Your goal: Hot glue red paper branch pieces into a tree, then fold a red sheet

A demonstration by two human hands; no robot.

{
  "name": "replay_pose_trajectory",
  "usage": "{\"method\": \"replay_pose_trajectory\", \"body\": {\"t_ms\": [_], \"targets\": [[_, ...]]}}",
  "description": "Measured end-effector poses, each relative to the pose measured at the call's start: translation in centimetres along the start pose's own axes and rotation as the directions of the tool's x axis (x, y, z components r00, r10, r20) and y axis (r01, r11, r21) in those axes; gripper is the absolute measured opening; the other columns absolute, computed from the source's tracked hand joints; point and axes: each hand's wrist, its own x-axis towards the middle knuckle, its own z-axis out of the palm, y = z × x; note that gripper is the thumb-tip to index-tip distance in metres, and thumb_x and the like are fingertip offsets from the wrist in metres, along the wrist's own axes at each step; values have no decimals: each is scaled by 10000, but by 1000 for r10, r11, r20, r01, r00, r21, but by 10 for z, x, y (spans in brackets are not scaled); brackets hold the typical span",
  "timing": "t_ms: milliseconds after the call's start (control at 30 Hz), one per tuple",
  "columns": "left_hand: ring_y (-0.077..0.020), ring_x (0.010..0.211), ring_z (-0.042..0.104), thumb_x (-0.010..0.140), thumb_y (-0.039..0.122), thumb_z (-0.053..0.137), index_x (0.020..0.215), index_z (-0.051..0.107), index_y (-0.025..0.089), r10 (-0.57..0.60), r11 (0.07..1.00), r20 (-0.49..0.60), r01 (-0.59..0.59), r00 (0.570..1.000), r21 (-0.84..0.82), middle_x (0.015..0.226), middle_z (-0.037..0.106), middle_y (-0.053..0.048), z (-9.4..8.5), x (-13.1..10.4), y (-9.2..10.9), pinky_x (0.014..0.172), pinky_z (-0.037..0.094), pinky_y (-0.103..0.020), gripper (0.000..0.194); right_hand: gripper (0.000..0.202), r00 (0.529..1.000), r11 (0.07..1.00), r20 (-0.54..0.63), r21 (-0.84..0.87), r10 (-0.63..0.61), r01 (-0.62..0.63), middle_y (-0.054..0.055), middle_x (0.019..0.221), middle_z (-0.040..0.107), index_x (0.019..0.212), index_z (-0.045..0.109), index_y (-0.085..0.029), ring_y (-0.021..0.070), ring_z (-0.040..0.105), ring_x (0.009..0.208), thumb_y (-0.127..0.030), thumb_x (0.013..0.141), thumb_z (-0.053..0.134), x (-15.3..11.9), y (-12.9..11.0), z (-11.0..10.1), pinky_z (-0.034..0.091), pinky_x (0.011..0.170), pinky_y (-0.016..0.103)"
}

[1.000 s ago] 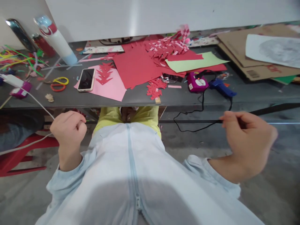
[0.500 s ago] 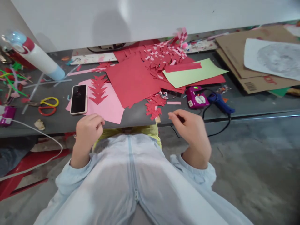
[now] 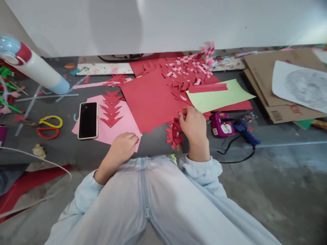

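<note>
My left hand [image 3: 124, 148] rests at the table's front edge, over the lower corner of a pink paper sheet [image 3: 122, 119]. Its fingers are curled together; a tiny pale speck shows by the fingertips, and whatever they hold is hidden. My right hand [image 3: 195, 126] is above a small heap of red paper scraps [image 3: 172, 137], with thumb and fingers bent in toward each other near a large red paper sheet [image 3: 150, 98]. I cannot make out anything in its grip. Layered red zigzag-cut paper pieces [image 3: 111, 110] lie on the pink sheet.
A phone [image 3: 88, 120] overlaps the pink sheet; scissors [image 3: 49, 127] and a bottle [image 3: 43, 73] are left. Rightward lie a purple box [image 3: 221, 125], a blue glue gun [image 3: 245, 131] with a dark cord, light green paper [image 3: 217, 97] and cardboard [image 3: 281, 115]. Woven red-and-pink paper [image 3: 186, 68] is behind.
My right hand has moved left and forward to the red scraps. My left hand has moved right onto the pink sheet's lower corner. The whole view has shifted slightly.
</note>
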Motion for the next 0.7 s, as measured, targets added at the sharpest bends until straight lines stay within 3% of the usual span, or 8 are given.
{"method": "replay_pose_trajectory", "body": {"t_ms": [133,300,700], "targets": [[-218,1030,667,938,121,422,1081,686,151,22,999,-3,-22,1000,-30,1113,728,-95,1,6,-6,927,528,-369,302,332,1000,999,6,23,25,-25,212,1120,681,1141,590,-104,333,613,1059,-234,869,453,4,-3,7,441,942,460],[-233,1077,666,924,108,435,1123,683,150,43,998,-2,-43,999,-39,1154,722,-104,5,13,-12,969,532,-400,321,380,997,996,-10,47,73,-73,248,1116,680,1175,577,-80,352,617,1065,-235,851,454,10,-1,12,445,946,503],[-229,1103,651,933,121,442,1090,697,160,39,999,5,-39,999,-33,1157,710,-114,7,12,-14,979,529,-400,302,359,985,931,-1,327,172,-162,103,876,743,989,703,-160,269,662,822,-371,705,648,18,7,15,509,799,429]]}}
